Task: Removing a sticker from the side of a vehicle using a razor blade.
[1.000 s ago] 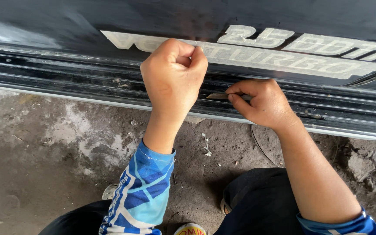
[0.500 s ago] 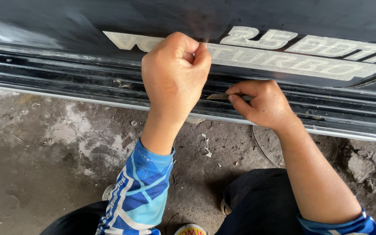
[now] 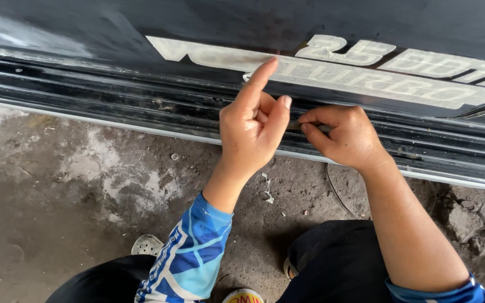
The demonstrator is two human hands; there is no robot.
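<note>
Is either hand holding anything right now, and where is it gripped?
The right hand pinches a small thin tool by its rear end; what it is cannot be told. The left hand holds nothing, forefinger raised.

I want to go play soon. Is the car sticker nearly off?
Not nearly. A few white scraps lie on the ground. The left hand fingers the pale sticker while the right hand pinches a thin strip by the sill. Most of it remains stuck.

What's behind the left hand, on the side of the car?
Behind the left hand runs the pale lettering decal on the dark car panel; its forefinger touches that decal. The stretch of decal and black sill trim behind the hand is covered.
</note>
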